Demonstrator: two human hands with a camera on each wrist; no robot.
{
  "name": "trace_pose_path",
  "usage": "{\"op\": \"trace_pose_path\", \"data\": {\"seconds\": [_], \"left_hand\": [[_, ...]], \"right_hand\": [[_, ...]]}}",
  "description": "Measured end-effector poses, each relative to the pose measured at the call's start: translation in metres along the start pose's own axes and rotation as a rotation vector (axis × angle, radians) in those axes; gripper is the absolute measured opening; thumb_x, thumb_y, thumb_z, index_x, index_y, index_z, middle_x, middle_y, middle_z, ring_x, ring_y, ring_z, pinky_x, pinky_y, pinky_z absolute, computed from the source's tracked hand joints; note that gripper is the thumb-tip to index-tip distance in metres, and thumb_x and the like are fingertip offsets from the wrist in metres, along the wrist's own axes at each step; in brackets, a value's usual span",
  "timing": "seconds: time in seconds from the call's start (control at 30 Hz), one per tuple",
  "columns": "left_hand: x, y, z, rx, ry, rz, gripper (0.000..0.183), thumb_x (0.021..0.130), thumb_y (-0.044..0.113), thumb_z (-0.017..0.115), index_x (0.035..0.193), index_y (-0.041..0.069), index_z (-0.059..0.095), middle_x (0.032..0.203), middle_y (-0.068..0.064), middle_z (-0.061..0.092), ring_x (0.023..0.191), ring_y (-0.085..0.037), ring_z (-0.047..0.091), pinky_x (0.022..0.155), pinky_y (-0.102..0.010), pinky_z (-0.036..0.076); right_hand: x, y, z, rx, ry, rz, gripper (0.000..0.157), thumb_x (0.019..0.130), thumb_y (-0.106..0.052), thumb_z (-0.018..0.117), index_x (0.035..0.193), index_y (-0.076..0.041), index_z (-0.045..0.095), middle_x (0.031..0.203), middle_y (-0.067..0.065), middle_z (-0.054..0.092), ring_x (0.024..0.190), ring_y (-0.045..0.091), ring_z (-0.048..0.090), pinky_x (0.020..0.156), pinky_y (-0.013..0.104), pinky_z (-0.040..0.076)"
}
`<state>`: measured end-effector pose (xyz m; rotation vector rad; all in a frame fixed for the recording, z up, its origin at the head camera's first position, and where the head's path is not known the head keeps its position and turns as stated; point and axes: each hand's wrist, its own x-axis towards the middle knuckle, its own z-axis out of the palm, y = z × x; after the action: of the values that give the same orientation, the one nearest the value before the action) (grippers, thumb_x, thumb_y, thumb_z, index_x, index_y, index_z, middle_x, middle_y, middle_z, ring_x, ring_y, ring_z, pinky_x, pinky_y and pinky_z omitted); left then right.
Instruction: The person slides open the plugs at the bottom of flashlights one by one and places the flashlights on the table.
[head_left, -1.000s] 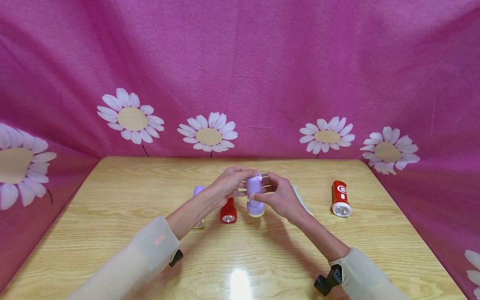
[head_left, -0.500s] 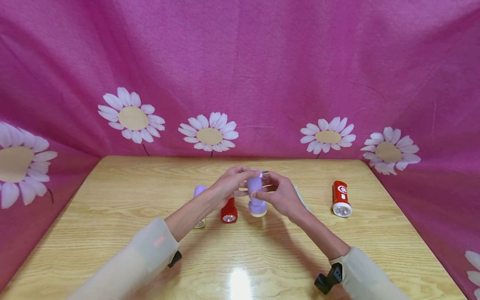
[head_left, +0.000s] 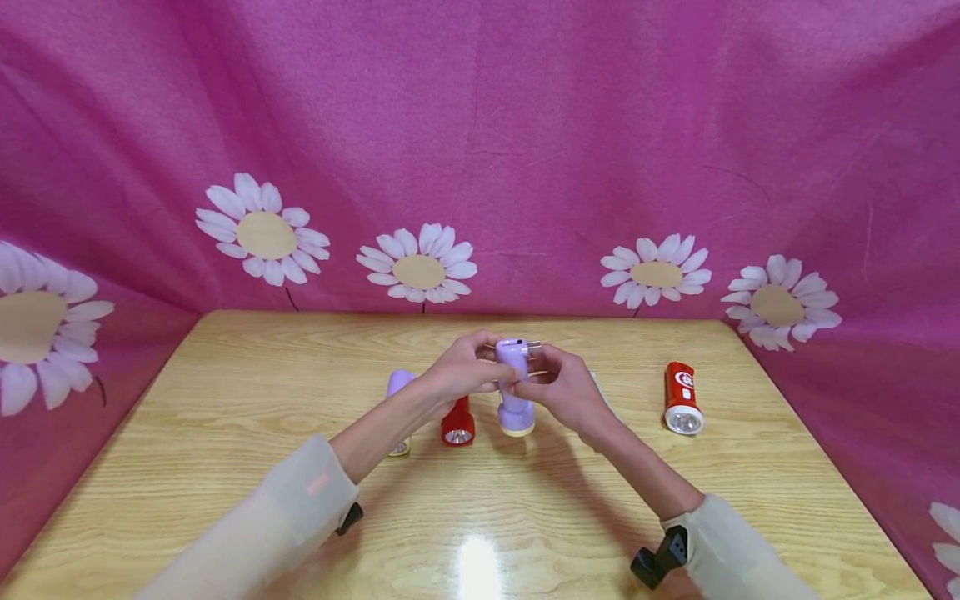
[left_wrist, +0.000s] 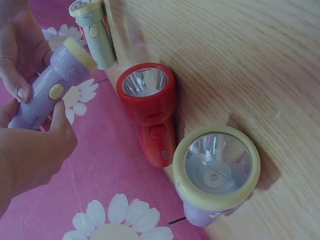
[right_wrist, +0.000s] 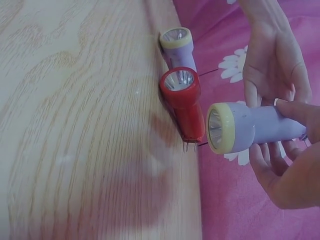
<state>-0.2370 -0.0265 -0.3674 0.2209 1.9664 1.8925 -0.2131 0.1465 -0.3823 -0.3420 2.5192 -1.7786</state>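
Both hands hold a purple flashlight (head_left: 516, 402) above the table, its pale yellow head pointing down. Metal plug prongs (head_left: 534, 345) stick out to the right near its tail end, and a small dark spot shows on top. My left hand (head_left: 462, 368) grips the body from the left, thumb across the near side. My right hand (head_left: 567, 395) pinches it from the right, with fingertips close to the prongs. A yellow switch (left_wrist: 56, 91) shows on the flashlight's side in the left wrist view. The right wrist view shows its clear lens (right_wrist: 215, 128).
On the wooden table (head_left: 300, 367), a red flashlight (head_left: 457, 423) and another purple flashlight (head_left: 400, 381) lie left of the held one. A pale green flashlight (left_wrist: 100, 46) lies partly behind my right hand. Farther right is a red flashlight with a white head (head_left: 681, 396). A pink flowered cloth (head_left: 480, 150) hangs behind.
My left thumb has slid from the flashlight's tail end down onto its body, uncovering the top and its dark spot. My right hand has hardly moved.
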Motion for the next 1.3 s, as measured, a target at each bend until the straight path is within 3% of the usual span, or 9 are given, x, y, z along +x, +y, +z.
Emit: {"op": "trace_pose_path", "data": {"seconds": [0.4, 0.83, 1.03, 1.3], "left_hand": [[-0.002, 0.001, -0.002, -0.032, -0.058, 0.022, 0.044, 0.076, -0.001, 0.069, 0.117, 0.002, 0.053, 0.108, -0.014, 0.054, 0.092, -0.023, 0.059, 0.078, -0.031, 0.053], [-0.002, 0.001, -0.003, -0.066, -0.132, 0.028, 0.037, 0.079, 0.0, 0.067, 0.114, 0.002, 0.054, 0.107, -0.014, 0.056, 0.092, -0.023, 0.059, 0.082, -0.037, 0.052], [-0.001, -0.001, -0.002, -0.151, -0.123, -0.015, 0.039, 0.08, -0.001, 0.066, 0.115, 0.001, 0.049, 0.11, -0.015, 0.055, 0.096, -0.023, 0.058, 0.085, -0.038, 0.05], [0.001, -0.005, -0.001, -0.182, -0.103, -0.03, 0.045, 0.079, 0.0, 0.068, 0.117, 0.002, 0.044, 0.106, -0.015, 0.056, 0.095, -0.023, 0.058, 0.091, -0.042, 0.046]], "right_hand": [[-0.003, -0.001, -0.004, 0.012, -0.029, -0.011, 0.041, 0.072, -0.009, 0.077, 0.107, -0.001, 0.06, 0.099, 0.013, 0.062, 0.089, 0.028, 0.06, 0.078, 0.034, 0.051], [-0.005, -0.003, -0.009, 0.067, -0.078, 0.006, 0.047, 0.074, -0.007, 0.076, 0.116, -0.001, 0.057, 0.104, 0.015, 0.06, 0.091, 0.03, 0.06, 0.08, 0.035, 0.052], [-0.003, -0.003, -0.01, 0.047, -0.068, 0.018, 0.041, 0.074, -0.014, 0.077, 0.109, 0.0, 0.06, 0.103, 0.013, 0.062, 0.091, 0.027, 0.06, 0.079, 0.036, 0.052], [0.002, 0.001, -0.01, 0.152, -0.034, 0.109, 0.043, 0.074, -0.008, 0.075, 0.112, 0.003, 0.057, 0.104, 0.016, 0.06, 0.091, 0.025, 0.059, 0.074, 0.037, 0.054]]}}
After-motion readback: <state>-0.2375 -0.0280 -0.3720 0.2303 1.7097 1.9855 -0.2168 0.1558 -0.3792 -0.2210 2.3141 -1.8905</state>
